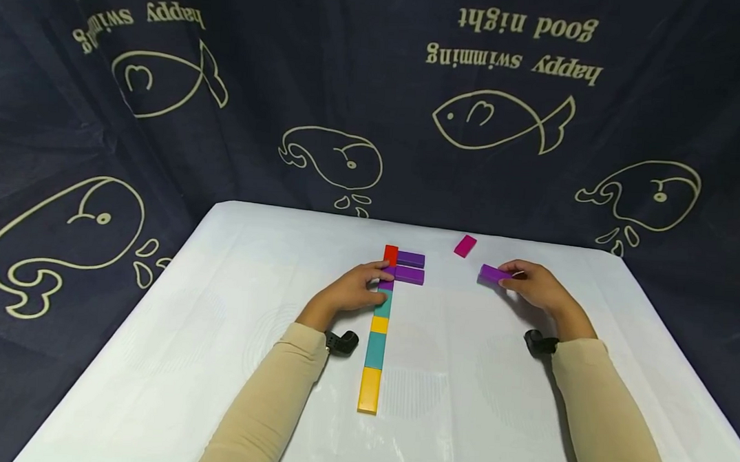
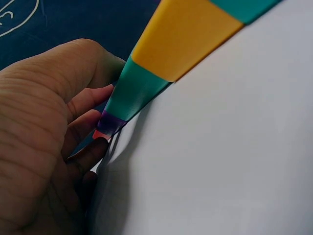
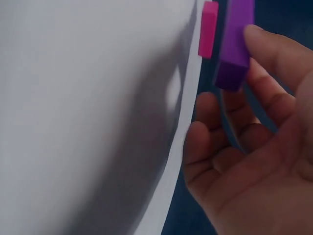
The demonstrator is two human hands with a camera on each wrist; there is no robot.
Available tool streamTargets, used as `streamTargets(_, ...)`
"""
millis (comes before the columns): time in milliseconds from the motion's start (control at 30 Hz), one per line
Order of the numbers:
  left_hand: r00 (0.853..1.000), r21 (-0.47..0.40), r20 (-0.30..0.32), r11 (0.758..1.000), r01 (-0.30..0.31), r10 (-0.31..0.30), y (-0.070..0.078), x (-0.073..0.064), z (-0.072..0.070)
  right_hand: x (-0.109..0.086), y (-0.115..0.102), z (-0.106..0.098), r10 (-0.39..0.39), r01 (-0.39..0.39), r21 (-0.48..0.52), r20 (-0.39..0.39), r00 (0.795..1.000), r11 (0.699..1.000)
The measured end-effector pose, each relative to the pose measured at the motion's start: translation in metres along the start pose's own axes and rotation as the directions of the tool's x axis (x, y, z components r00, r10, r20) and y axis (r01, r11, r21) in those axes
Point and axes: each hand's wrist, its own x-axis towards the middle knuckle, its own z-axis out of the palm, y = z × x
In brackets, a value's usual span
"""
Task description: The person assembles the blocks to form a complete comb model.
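Note:
My right hand [image 1: 531, 286] pinches one end of a purple block [image 1: 489, 272] between thumb and fingers, right of the other blocks; the right wrist view shows this purple block [image 3: 234, 51] up close. A straight column of blocks runs down the table: red [image 1: 391, 254] at the far end, then a purple block [image 1: 386, 285], a teal block [image 1: 383, 309], yellow, teal and a longer yellow block [image 1: 369, 391]. My left hand [image 1: 355, 289] rests on the column, fingertips across the purple block and thumb at the teal one. Two purple blocks [image 1: 411, 260] [image 1: 409, 276] project rightward from its far end.
A magenta block [image 1: 465, 246] lies alone near the far edge of the white table [image 1: 218, 307]. Behind the table hangs a dark blue cloth [image 1: 402, 67] printed with fish, whales and upside-down words.

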Motion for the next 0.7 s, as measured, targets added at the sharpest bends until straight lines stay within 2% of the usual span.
streamTargets(300,1.000,0.011,0.002,1.000,0.012,-0.012,-0.002,0.000,0.000,0.003,-0.022,0.011,-0.036,0.036,0.017,-0.003,0.999,0.999)
streamTargets(700,1.000,0.011,0.007,1.000,0.010,-0.010,-0.002,0.001,0.001,0.006,-0.058,0.031,-0.082,0.081,0.026,0.045,0.996,0.996)
